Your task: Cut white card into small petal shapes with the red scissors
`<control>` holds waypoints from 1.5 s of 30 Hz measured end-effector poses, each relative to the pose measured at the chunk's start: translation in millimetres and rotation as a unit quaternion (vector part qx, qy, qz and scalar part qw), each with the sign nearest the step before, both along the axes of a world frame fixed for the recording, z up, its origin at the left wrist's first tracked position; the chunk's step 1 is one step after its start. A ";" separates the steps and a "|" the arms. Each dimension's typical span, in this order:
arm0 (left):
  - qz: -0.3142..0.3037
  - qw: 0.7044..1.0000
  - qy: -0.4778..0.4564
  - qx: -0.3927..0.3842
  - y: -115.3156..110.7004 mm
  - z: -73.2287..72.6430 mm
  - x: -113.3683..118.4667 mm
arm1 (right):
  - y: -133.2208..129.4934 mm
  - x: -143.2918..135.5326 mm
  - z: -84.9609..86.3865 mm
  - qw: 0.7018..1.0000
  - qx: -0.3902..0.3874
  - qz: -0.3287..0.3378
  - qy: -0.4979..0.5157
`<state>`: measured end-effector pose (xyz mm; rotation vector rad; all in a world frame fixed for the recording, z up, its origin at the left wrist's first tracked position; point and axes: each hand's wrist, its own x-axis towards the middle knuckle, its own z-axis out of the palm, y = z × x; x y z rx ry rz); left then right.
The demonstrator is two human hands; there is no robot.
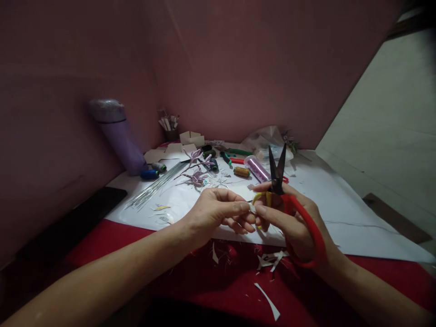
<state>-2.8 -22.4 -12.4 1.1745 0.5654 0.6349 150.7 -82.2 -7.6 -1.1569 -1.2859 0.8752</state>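
Between finger and thumb my left hand [221, 209] pinches a small white piece [252, 207], perhaps paper. The fingertips of my right hand [296, 222] meet it from the other side. Hooked on my right hand is a pair of scissors [308, 227] with red and yellow handles, its dark blades pointing up and spread apart. Behind the hands stands a stem with lilac thread-wrapped petals [195, 175]. A bundle of thin wires [158, 184] lies to its left. White offcuts [267, 301] are scattered on the red cloth below.
Thread spools in blue [150, 174], gold [241, 171] and purple [258, 169] lie on the white sheet [340, 204]. Pliers with green handles [239, 151] and a plastic bag [269, 141] are at the back. A purple bottle [119, 136] stands left, near a dark flat object [98, 204].
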 end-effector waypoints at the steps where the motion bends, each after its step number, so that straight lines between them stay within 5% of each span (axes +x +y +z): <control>1: 0.002 1.000 0.003 -0.003 0.0 0.1 0.1 | 0.5 0.0 0.8 1.000 -0.009 0.000 0.011; 11: 0.055 0.996 0.035 -0.067 6.1 -0.3 -0.5 | 4.7 2.1 -3.1 0.993 0.029 -0.112 0.014; 27: 0.043 0.998 0.018 -0.051 4.0 1.2 0.2 | 2.9 3.5 -3.9 0.998 -0.030 -0.037 0.029; 33: 0.053 0.999 0.003 -0.007 8.2 7.4 -5.6 | -0.5 6.5 0.7 0.987 -0.141 0.080 -0.001; 40: 0.072 0.996 -0.011 0.046 13.8 8.7 -10.8 | -3.1 6.0 -2.8 0.983 -0.131 0.129 0.019; 45: 0.066 0.997 -0.015 0.045 13.2 8.4 -10.7 | 0.1 3.7 -0.4 0.990 -0.120 0.069 0.001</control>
